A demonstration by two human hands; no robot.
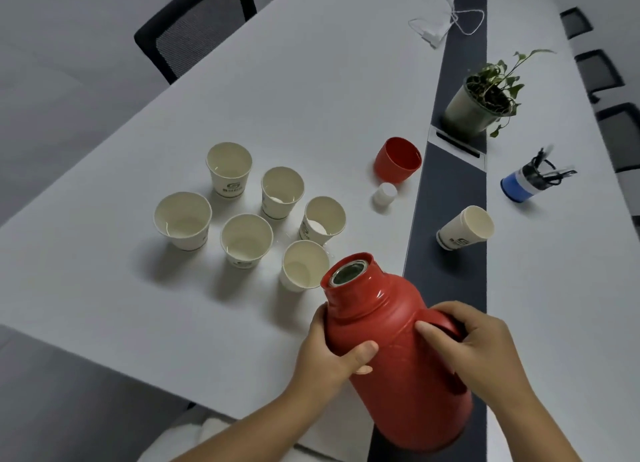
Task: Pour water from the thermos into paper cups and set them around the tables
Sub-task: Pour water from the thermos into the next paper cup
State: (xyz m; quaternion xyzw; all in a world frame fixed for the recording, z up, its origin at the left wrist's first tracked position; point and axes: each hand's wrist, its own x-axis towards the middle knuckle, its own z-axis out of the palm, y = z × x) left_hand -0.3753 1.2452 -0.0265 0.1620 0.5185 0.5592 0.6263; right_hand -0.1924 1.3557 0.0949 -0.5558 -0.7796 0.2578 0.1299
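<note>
- Head view: red thermos [394, 350] at 5 o'clock, uncapped, tilted toward the six paper cups [246, 236] at 10 o'clock.
- Left hand [332, 354] wrapped around its body; right hand [474, 344] gripping its handle.
- Red cap [397, 159] at 1 o'clock.

Six paper cups [256, 215] clustered upright on the surface [104, 288], left of the thermos [398, 350] held between left hand [329, 357] and right hand [481, 344]. Behind the thermos: lid cup [397, 159] on its side, stopper [384, 194] just before it. Farther right, beyond the centre strip [446, 202]: cup stack [464, 229] tipped over, pen holder [530, 181] and potted plant [481, 98] behind it.
</note>
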